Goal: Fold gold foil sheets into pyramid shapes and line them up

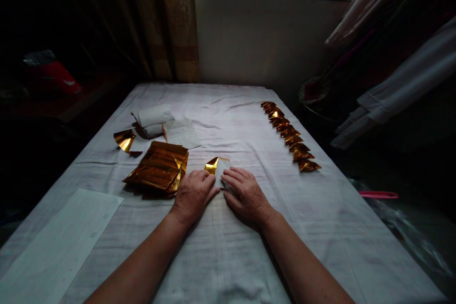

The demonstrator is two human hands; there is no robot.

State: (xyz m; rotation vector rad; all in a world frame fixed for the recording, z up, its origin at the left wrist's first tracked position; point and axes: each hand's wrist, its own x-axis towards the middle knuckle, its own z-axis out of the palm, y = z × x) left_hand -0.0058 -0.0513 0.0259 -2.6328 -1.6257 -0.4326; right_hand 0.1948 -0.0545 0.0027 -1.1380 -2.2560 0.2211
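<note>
Your left hand (195, 194) and right hand (246, 194) are both palm down on the cloth-covered tabletop (228, 118), near its middle and set in toward each other. The folded foil paper (220, 170) lies flat between them, directly ahead of the gap between your thumbs. Both hands touch it: the left at its left side, the right over its right side. Neither hand is nearer — the paper is shared.

Of the paper, a pale strip shows, with a gold flap at its far left corner, just beyond your left fingers. The visible strip runs roughly away from you, with a slight lean to the right; your hands cover both sides, so the full long axis cannot be confirmed.

State of the grip, left: fingers bent and close together, thumb pointing inward at the paper's near end. State of the grip, right: fingers extended and slightly parted across the paper. Whether either one pinches an edge or only presses down cannot be told from this view.

A stack of gold foil sheets (156, 167) is just beside your left hand, on its outer side. Folded gold pieces (292, 140) stand in a slanting row along the right edge — well apart from your right hand, though that hand is the nearer one. Pale papers (182, 132) lie beyond the stack.
</note>
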